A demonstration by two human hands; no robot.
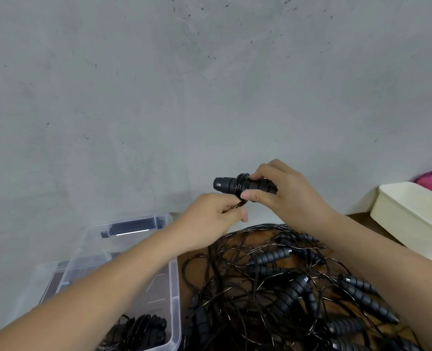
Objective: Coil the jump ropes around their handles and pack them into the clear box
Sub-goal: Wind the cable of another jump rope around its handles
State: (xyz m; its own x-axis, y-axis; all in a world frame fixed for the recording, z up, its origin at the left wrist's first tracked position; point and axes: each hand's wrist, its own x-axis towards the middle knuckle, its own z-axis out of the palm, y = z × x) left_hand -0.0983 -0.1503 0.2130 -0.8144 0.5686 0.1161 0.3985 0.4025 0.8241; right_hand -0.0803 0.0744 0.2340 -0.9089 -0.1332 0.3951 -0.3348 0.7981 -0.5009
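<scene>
Tension work: grips the handle [229,185] in the curled right hand [286,196], seemingly to steady it, pinches the rope [236,205] taut in the left hand [210,214] just beside, clear box [175,300] open below that hand.

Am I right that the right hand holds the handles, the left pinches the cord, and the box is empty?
The box is not empty: the head view shows a coiled rope in it. The rest holds.
</scene>
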